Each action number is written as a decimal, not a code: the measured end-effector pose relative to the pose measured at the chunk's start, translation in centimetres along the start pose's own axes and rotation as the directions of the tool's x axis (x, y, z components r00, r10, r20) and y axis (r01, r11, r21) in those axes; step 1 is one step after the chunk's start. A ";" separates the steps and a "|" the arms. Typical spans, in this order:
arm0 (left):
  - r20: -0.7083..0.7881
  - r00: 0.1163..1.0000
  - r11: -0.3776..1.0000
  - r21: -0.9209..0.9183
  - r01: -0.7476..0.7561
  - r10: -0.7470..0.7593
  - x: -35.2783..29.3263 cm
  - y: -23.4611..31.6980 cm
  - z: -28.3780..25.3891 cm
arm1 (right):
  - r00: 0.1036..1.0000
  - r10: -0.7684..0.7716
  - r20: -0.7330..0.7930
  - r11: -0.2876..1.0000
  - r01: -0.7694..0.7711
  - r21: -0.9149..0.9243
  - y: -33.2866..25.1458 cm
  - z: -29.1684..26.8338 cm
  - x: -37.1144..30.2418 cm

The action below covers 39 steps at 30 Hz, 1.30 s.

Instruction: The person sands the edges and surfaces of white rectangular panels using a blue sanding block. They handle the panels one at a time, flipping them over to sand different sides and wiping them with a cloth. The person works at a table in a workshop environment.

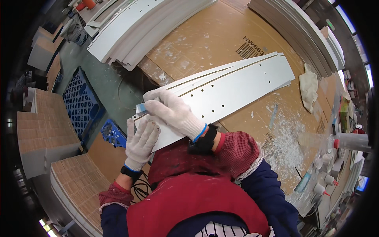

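Note:
A long white panel (237,87) with drilled holes and a groove along its far edge slants across the cardboard in front of me. It lies on similar panels, fanned out beneath it. My right hand (171,112), in a white knit glove, is closed at the panel's left end. Between its thumb and fingers shows a small blue-and-white piece (140,108), too little of it visible to name. My left hand (141,144), gloved too, rests with fingers stretched out against the panel's near left corner, just below the right hand.
White panels (130,29) are stacked at far left, more (300,35) at far right. A cream cloth (308,87) and white shavings (286,138) lie on the cardboard (189,51). Bottles (319,189) stand at right. A blue pallet (81,102) and wood-coloured stacks (47,126) are at left.

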<state>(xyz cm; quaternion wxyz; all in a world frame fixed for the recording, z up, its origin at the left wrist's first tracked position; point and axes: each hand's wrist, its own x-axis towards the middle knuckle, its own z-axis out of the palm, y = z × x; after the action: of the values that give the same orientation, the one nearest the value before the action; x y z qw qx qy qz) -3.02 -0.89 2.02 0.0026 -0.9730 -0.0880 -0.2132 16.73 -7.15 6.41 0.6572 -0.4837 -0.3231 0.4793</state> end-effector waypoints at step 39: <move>0.780 0.425 -0.551 -0.625 0.552 -0.459 1.4 0.3 -4.0 | 0.538 -0.250 -0.805 0.863 0.501 0.066 -5.4 -24.4 -14.8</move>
<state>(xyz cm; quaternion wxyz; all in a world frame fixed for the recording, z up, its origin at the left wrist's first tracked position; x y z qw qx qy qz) -3.38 -1.14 6.27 -0.7964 -0.4214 -0.4134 -0.1313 35.22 -29.48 4.22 0.8815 -0.4576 -0.0328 0.1116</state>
